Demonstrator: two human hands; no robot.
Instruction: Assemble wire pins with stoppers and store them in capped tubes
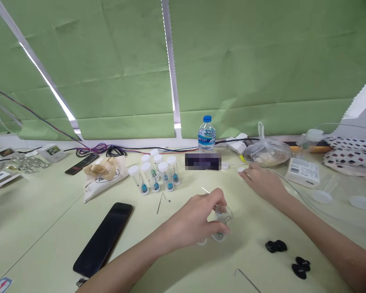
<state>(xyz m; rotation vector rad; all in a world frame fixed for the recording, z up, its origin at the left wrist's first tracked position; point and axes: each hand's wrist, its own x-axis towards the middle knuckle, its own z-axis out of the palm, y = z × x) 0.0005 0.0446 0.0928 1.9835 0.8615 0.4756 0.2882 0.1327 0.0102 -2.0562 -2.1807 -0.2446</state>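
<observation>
Left hand [198, 217]: thumb and fingers curled round clear plastic tube [222, 221], low on smooth pale-green table [177, 268]. Right hand [258, 179]: fingers bunched over small white piece [240, 171]; grip cannot tell. Clear cylindrical vials [155, 175], white round caps, blue bits inside, grouped beyond left hand.

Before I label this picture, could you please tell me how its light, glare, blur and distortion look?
Head view: daylight slits between the green blinds are blown out; light on the table is soft, shadows faint; the wide lens seems to stretch the edges; the clear tube in the left hand is hard to make out; pixelation covers much of the dark block.
</observation>
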